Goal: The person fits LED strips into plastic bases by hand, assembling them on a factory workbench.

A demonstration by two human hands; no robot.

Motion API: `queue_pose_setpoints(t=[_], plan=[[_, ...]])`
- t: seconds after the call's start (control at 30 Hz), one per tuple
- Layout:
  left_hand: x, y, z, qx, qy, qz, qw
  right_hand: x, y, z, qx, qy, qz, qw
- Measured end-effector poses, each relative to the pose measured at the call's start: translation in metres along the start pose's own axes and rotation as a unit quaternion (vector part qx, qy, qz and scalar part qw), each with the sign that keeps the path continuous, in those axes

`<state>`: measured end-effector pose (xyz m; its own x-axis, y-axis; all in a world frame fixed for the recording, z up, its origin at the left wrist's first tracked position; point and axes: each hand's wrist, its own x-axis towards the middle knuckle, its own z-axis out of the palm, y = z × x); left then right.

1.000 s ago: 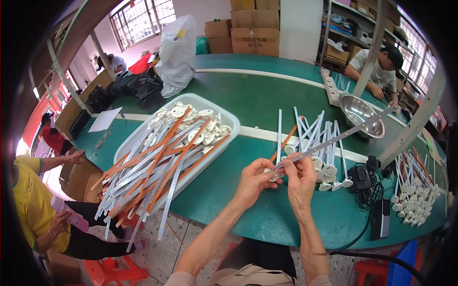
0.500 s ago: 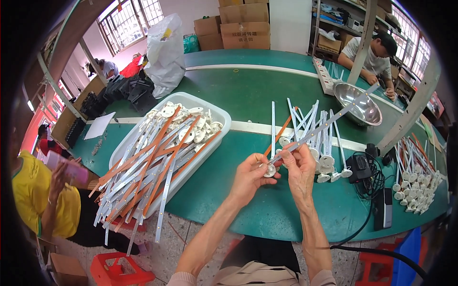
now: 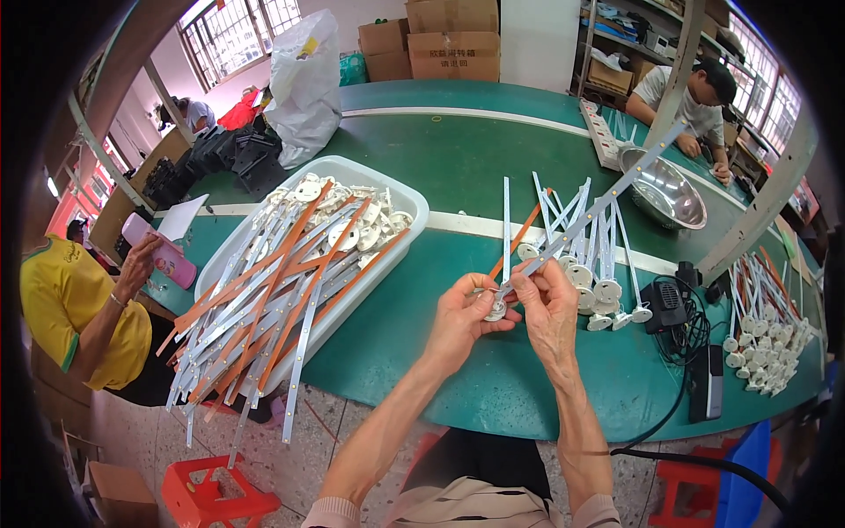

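My left hand (image 3: 459, 327) pinches a small round white base (image 3: 495, 311) between thumb and fingers above the near part of the table. A long, thin light strip (image 3: 607, 198) with small dots along it slants up to the right from that base. My right hand (image 3: 553, 317) grips the strip near its lower end, close beside my left fingers. Exactly how the strip meets the base is hidden by my fingertips. Just beyond my hands lie several similar strips with round white bases (image 3: 606, 291), and a single pale strip (image 3: 506, 224) points away from me.
At left, a pale plastic tub (image 3: 417, 231) overflows with strips and white bases. More assembled strips (image 3: 766, 343) lie far right, past a black adapter (image 3: 662, 304) and cables. A steel bowl (image 3: 673, 198) stands behind. A co-worker in yellow (image 3: 75, 308) holds a pink bottle (image 3: 167, 255); another person sits back right.
The strip in my hands has swung to a steeper slant, while both hands keep their hold. At left, the person in yellow has moved the pink bottle farther over the table.
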<state>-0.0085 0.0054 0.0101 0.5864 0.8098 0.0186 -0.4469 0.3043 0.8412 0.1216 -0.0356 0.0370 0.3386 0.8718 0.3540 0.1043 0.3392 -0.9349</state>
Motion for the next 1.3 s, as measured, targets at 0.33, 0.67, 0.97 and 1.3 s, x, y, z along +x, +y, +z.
queue_pose_setpoints(t=[0.33,0.67,0.97,1.3], plan=[[-0.001,0.012,-0.004,-0.126,-0.106,-0.061,0.984,0.000,0.003,-0.004,-0.010,0.010,0.008,1.000],[-0.003,0.009,0.001,-0.052,-0.051,-0.058,0.996,-0.003,0.005,0.001,-0.032,0.020,-0.001,0.999],[-0.003,0.014,0.001,-0.116,-0.104,-0.079,0.985,-0.001,0.002,-0.003,-0.078,0.008,0.008,0.997],[-0.002,0.013,0.000,-0.108,-0.065,-0.095,0.988,-0.002,0.002,-0.002,-0.049,0.005,0.001,0.999]])
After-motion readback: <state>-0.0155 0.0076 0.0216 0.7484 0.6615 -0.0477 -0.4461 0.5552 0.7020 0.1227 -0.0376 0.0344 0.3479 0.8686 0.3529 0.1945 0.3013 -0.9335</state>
